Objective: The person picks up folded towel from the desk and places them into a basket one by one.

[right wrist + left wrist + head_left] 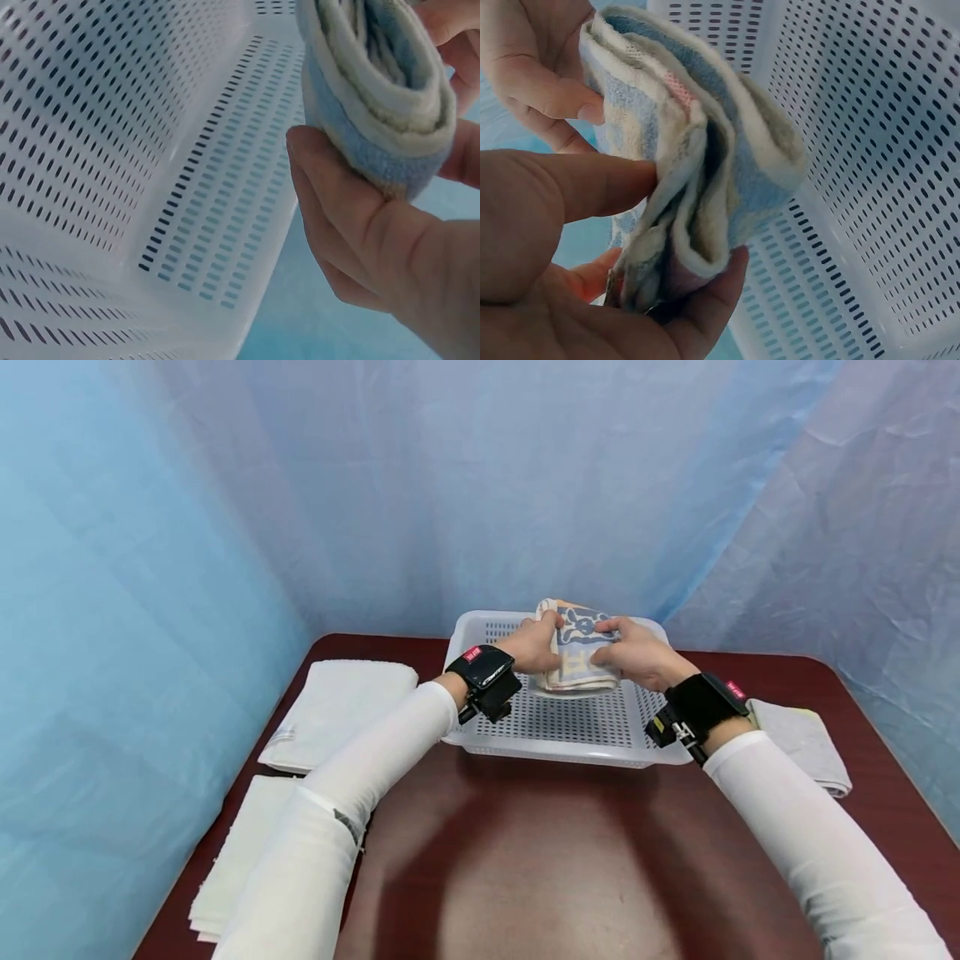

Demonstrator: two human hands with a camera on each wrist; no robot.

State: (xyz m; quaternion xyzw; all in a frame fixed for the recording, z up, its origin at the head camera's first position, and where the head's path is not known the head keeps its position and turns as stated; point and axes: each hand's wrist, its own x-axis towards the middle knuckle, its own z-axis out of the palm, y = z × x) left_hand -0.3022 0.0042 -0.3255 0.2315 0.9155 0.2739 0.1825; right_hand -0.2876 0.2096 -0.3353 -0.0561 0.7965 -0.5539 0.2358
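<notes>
A folded towel (581, 647), cream with a blue and yellow pattern, is held up over a white perforated plastic basket (555, 749). My left hand (531, 645) grips its left side, the thumb on one face and fingers on the other. On its right side my right hand (637, 652) holds it the same way. Several folded layers of the towel (705, 165) show at its end in the left wrist view. The right wrist view shows a rounded fold of the towel (375, 127) between thumb and fingers. Beneath it, the basket floor (217, 187) shows its slots.
Folded white towels lie on the left of the dark red table (555, 860): one farther back (341, 706), a stack nearer (247, 852). A light folded cloth (802, 747) lies at the right, partly behind my right forearm. Blue fabric (480, 485) hangs behind the table.
</notes>
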